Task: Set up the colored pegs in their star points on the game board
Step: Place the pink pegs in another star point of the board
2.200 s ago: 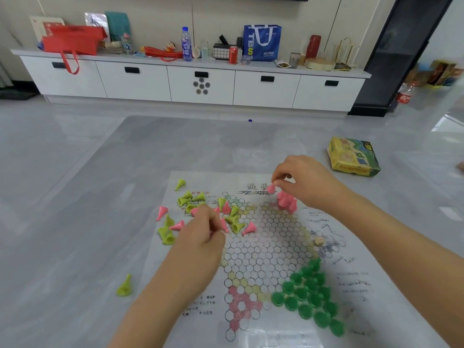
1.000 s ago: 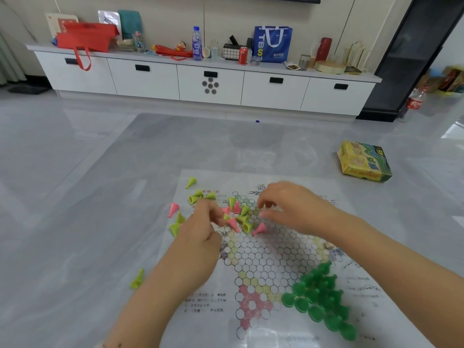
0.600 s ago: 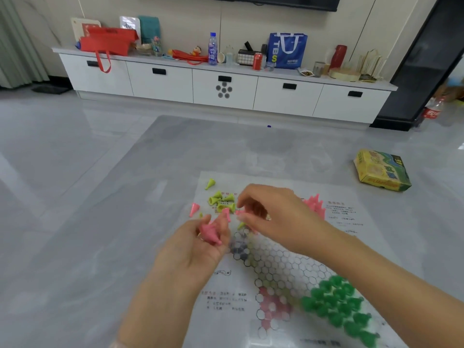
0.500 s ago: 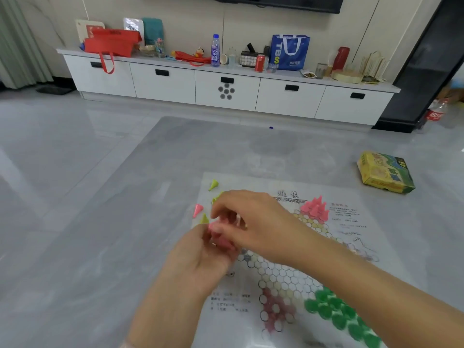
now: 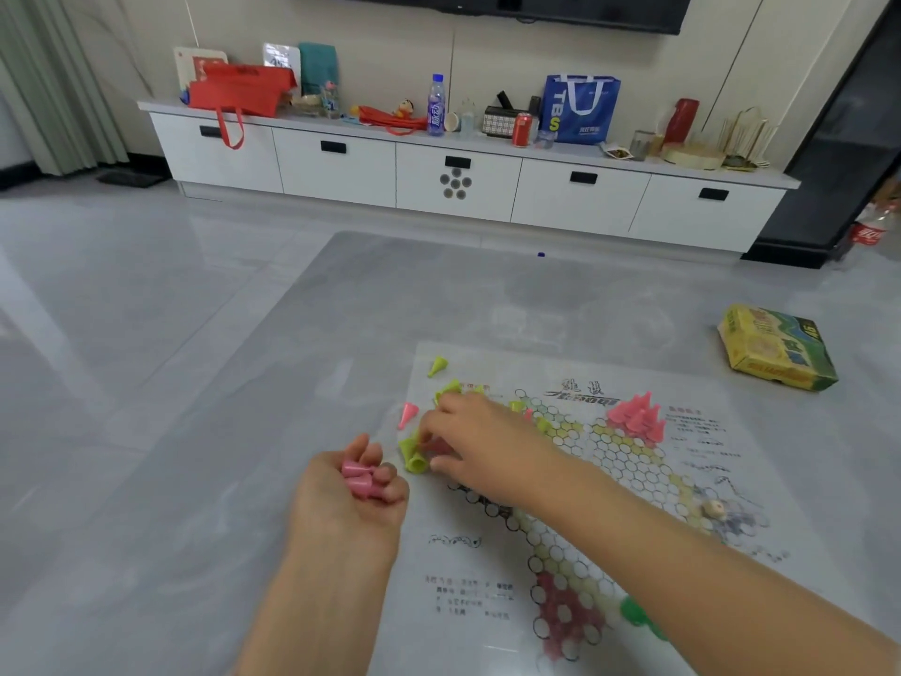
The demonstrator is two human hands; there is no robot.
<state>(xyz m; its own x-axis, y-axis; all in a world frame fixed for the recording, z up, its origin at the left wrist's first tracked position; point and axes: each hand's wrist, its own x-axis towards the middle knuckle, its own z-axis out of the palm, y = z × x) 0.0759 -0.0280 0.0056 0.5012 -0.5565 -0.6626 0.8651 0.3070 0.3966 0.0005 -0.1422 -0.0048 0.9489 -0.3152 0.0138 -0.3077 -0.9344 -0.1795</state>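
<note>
Pegs in pink (image 5: 635, 416) stood upright in a tight cluster on the far star point of the game board (image 5: 629, 485), a thin printed sheet lying flat on the grey counter (image 5: 205, 431). More pink pegs (image 5: 359, 477) lay bunched in the left hand (image 5: 347, 500), which rested palm up just off the board's left edge, its fingers (image 5: 375, 453) curled loosely round them. The right hand (image 5: 480, 444) reached across the board's upper left part, its fingers bent down over a scatter of loose pegs and seeming to pinch something pink there, though whether it truly held one could not be told. Yellow-green pegs (image 5: 413, 456) lay on their sides just beside that hand, touching its fingertips, with others (image 5: 449, 388) partly hidden behind it. One loose pink peg (image 5: 407, 414) lay at the board's left margin, and a single yellow-green peg (image 5: 437, 366) lay apart near the far left corner. A dark green peg (image 5: 635, 613) showed at the near side, mostly covered by the right forearm. A yellow and green box (image 5: 775, 349) sat on the counter well to the right of the board. Beyond, a white cabinet (image 5: 458, 180) against the wall carried a blue bag (image 5: 580, 109), a red bag (image 5: 239, 92) and a bottle (image 5: 436, 105).
</note>
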